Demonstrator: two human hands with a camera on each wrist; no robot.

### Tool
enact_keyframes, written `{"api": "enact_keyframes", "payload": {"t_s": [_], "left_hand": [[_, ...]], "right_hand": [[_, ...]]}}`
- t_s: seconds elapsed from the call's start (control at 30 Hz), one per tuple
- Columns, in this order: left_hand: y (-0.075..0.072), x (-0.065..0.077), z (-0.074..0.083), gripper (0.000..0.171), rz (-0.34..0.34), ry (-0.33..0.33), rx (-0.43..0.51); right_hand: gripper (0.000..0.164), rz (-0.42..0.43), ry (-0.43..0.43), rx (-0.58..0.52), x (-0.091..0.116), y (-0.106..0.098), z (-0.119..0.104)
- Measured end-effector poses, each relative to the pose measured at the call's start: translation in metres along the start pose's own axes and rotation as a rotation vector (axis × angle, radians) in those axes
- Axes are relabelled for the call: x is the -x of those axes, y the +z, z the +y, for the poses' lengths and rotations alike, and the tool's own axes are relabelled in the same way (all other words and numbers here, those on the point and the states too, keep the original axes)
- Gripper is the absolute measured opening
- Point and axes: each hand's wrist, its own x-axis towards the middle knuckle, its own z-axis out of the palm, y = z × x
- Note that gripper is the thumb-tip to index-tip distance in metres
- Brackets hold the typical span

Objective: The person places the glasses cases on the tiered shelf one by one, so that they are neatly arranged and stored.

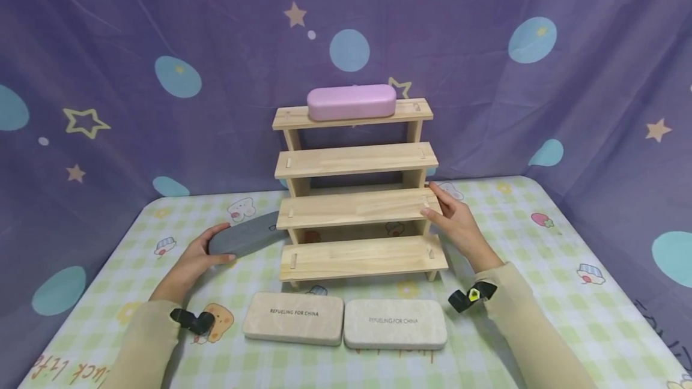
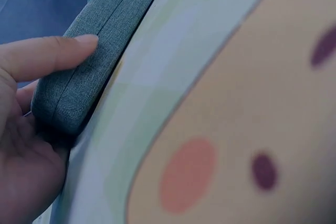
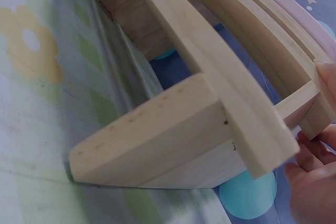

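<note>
My left hand [image 1: 190, 262] grips the near end of a dark grey eyeglass case [image 1: 243, 236] beside the left side of a stepped wooden display rack [image 1: 359, 209]. In the left wrist view the thumb lies across the case [image 2: 113, 17], by its seam line; the other fingers are mostly hidden behind it. The case's far end reaches the rack's second-lowest shelf; whether they touch I cannot tell. On the right, my right hand [image 1: 458, 226] holds the end of that same shelf, thumb on top. A pink case [image 1: 351, 102] lies on the top shelf.
Two pale cases, a beige one [image 1: 294, 318] and an off-white one [image 1: 395, 324], lie side by side in front of the rack, lettering up. A checked, cartoon-printed cloth [image 1: 540, 317] covers the table. Behind hangs a purple curtain [image 1: 238, 29] close to the rack.
</note>
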Motion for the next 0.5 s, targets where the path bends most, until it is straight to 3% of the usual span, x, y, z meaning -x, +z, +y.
{"api": "enact_keyframes", "payload": {"t_s": [0.2, 0.5], "left_hand": [[0.0002, -0.0002, 0.0020, 0.088, 0.002, -0.030, -0.060], [-0.0003, -0.0011, -0.0020, 0.086, 0.051, -0.025, -0.145]], "right_hand": [[0.071, 0.003, -0.006, -0.014, -0.0003, 0.0004, 0.0015], [0.071, -0.002, -0.006, -0.018, -0.0002, 0.0001, 0.0012]]}}
